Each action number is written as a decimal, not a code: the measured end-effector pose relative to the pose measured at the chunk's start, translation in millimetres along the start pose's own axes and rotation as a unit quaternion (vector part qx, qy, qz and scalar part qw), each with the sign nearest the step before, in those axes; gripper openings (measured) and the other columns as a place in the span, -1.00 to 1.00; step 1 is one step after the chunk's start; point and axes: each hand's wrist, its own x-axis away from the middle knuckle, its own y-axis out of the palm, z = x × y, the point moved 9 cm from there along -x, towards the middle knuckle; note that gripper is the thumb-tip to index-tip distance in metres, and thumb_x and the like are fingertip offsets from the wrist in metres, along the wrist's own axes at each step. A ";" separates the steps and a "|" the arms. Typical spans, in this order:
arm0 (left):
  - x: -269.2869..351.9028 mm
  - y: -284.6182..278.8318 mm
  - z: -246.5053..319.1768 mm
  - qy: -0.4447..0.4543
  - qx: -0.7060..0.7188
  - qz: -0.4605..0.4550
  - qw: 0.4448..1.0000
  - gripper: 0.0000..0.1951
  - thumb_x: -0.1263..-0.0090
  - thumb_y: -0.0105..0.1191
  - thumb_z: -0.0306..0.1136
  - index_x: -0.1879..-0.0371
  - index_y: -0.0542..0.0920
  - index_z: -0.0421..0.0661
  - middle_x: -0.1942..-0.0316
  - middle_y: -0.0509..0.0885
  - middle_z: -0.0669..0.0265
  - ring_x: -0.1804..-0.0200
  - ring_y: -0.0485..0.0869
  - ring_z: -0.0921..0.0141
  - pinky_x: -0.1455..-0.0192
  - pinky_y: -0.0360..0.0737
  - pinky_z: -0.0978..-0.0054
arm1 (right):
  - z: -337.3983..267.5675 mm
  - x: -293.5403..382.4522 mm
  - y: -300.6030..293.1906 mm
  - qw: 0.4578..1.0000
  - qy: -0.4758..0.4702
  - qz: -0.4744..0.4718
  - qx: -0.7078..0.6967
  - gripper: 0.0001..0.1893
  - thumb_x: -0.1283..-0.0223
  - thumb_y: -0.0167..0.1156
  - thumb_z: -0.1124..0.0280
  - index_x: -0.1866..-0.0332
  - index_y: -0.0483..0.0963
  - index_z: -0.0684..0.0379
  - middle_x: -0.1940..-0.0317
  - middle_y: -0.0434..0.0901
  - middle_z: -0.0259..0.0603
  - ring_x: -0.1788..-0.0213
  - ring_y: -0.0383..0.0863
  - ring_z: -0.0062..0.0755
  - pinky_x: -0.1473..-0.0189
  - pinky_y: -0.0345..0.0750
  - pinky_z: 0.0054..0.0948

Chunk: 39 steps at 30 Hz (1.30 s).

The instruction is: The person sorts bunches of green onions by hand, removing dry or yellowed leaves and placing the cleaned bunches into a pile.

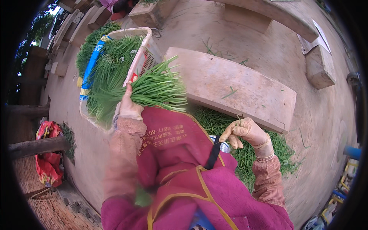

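My left hand [130, 103], in a thin pale glove, grips a bunch of long green stalks [161, 87], perhaps garlic chives, above the near edge of a white plastic basket [147, 34]. Many more stalks [115, 66] fill this basket, and a blue and yellow strip [93, 66] lies across them. My right hand [237, 133], gloved too, is raised at the right of the maroon apron [175, 129]. Its fingers are bent, with a thin wisp of stalk at the fingertips; whether they pinch it I cannot tell.
A stone bench [233, 83] with a few loose bits stands ahead. Loose green stalks [258, 161] are heaped on the ground below and beside it. More stone blocks [320, 66] stand around. A red bag [49, 166] lies at the left, near a wooden post [37, 146]. Part of another person [118, 8] shows at the top.
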 end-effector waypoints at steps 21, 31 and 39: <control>27.6 58.9 2.2 0.092 -0.068 -0.181 0.977 -0.66 -0.38 0.17 -0.18 -0.04 0.57 -0.06 -0.12 0.62 0.20 -0.11 0.61 0.27 -0.21 0.61 0.17 | 0.5 -43.8 -1.9 0.980 -0.026 0.198 0.019 -0.67 -0.34 0.20 0.21 0.14 0.65 0.33 0.43 0.70 -0.28 0.44 0.61 -0.68 0.46 0.48 -0.67; 25.8 46.0 10.6 0.106 -0.083 -0.157 0.978 -0.74 -0.38 0.20 -0.23 0.06 0.58 -0.06 -0.10 0.64 0.17 -0.09 0.62 0.27 -0.19 0.61 0.16 | 26.4 -49.9 -6.5 0.977 0.025 0.201 0.066 -0.76 -0.24 0.27 0.31 0.37 0.67 0.31 0.63 0.62 -0.31 0.61 0.52 -0.72 0.53 0.44 -0.67; 26.6 39.7 4.2 0.114 -0.138 -0.151 0.972 -0.74 -0.38 0.20 -0.22 0.06 0.58 -0.05 -0.02 0.68 0.21 -0.07 0.63 0.31 -0.16 0.62 0.21 | -7.8 -31.0 -24.5 0.865 -0.144 0.323 0.355 -0.51 -0.01 0.36 0.32 -0.14 0.56 0.10 -0.06 0.62 -0.02 -0.09 0.62 -0.13 -0.11 0.54 -0.34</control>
